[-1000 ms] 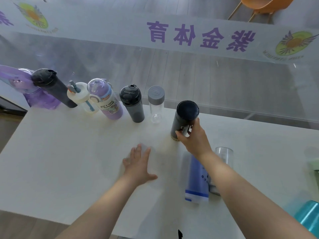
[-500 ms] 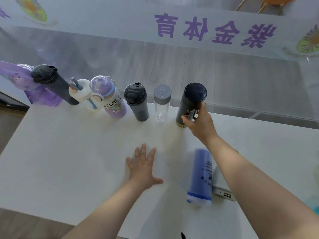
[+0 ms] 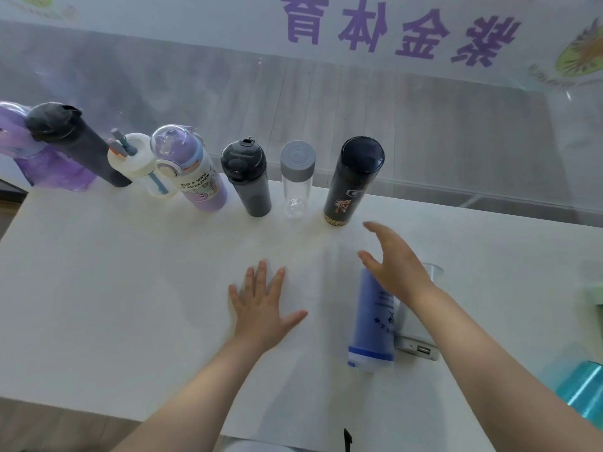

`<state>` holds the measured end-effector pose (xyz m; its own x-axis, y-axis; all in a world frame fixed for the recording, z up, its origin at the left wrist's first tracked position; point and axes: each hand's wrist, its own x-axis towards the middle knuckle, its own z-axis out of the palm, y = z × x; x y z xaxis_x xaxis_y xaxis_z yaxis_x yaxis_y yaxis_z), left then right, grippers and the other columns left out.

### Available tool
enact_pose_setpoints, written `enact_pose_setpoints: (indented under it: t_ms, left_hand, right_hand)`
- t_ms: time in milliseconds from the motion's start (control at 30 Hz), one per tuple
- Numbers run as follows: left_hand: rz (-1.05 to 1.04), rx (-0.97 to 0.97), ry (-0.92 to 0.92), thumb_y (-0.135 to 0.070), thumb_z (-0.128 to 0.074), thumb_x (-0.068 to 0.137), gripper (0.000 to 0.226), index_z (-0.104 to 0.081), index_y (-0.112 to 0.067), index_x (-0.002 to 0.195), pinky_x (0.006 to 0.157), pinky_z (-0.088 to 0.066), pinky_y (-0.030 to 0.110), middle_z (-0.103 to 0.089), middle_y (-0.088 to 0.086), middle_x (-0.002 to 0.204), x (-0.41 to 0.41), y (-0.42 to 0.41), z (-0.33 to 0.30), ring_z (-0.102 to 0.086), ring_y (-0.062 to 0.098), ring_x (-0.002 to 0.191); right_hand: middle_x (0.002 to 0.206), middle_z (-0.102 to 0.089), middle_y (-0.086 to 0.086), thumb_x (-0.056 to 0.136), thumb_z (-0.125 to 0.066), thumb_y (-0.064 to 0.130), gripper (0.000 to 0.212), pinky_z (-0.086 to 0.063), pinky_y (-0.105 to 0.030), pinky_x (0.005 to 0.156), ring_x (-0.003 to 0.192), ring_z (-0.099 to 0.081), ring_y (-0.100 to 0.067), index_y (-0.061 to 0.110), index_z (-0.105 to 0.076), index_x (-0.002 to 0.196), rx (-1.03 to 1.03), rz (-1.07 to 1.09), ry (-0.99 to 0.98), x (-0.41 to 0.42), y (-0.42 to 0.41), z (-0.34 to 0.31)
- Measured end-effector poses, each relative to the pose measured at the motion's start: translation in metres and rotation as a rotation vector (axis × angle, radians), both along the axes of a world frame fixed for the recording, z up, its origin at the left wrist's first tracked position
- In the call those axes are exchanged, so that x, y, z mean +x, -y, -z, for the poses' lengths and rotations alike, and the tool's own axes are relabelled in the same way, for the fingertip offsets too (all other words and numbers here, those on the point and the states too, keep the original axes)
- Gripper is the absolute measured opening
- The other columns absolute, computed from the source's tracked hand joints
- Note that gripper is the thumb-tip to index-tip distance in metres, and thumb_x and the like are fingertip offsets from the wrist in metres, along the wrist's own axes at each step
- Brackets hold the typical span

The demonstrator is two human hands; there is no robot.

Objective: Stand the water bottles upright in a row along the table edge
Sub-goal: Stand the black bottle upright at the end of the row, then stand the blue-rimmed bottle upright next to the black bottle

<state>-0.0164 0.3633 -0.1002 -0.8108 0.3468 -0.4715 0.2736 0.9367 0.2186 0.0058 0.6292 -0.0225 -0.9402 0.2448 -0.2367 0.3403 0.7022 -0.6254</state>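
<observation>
Several bottles stand upright in a row along the far edge of the white table. The black flask is the rightmost, beside a clear bottle with a grey cap and a dark grey bottle. A blue bottle lies on its side near the front. My right hand hovers open above its far end, apart from the black flask. My left hand rests flat on the table, fingers spread, holding nothing.
A white power bank lies right of the blue bottle, and a clear cup shows behind my right wrist. A teal bottle lies at the right edge. A glass wall with purple lettering rises behind the table.
My right hand set the black flask upright at the end of the row, let go and drew back toward the lying blue bottle. My left hand stayed flat.
</observation>
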Motion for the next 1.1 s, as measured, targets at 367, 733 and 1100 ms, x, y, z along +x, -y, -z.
enact_pose_setpoints:
  t_ms: [367,733,1100]
  left_hand:
    - [-0.08,0.098,-0.291,-0.055,-0.03,0.089,0.064,-0.024,-0.035,0.149,0.113,-0.002,0.059,-0.018,0.005,0.16,0.014,-0.001,0.031,-0.014,0.029,0.146]
    - [-0.114,0.091,-0.317,-0.045,-0.032,0.087,0.06,-0.031,-0.037,0.146,0.114,-0.003,0.055,-0.025,0.004,0.158,0.013,-0.003,0.033,-0.02,0.027,0.145]
    - [-0.108,0.094,-0.324,-0.043,-0.034,0.085,0.061,-0.032,-0.035,0.146,0.115,-0.008,0.054,-0.025,0.004,0.158,0.012,-0.003,0.032,-0.021,0.028,0.145]
  right_hand:
    - [0.124,-0.065,-0.004,0.041,-0.075,-0.005,0.068,-0.04,-0.05,0.104,0.12,-0.059,-0.035,0.021,-0.068,0.104,0.563,-0.721,-0.028,0.083,0.001,0.02]
    - [0.138,-0.057,-0.01,0.055,-0.081,0.006,0.077,-0.036,-0.056,0.106,0.126,-0.054,-0.041,0.021,-0.061,0.128,0.662,-0.768,-0.072,0.089,0.003,0.034]
    - [0.151,-0.039,-0.009,0.065,-0.089,0.023,0.095,-0.036,-0.048,0.111,0.139,-0.03,-0.035,0.018,-0.036,0.143,0.239,-0.226,-0.131,0.088,0.008,0.025]
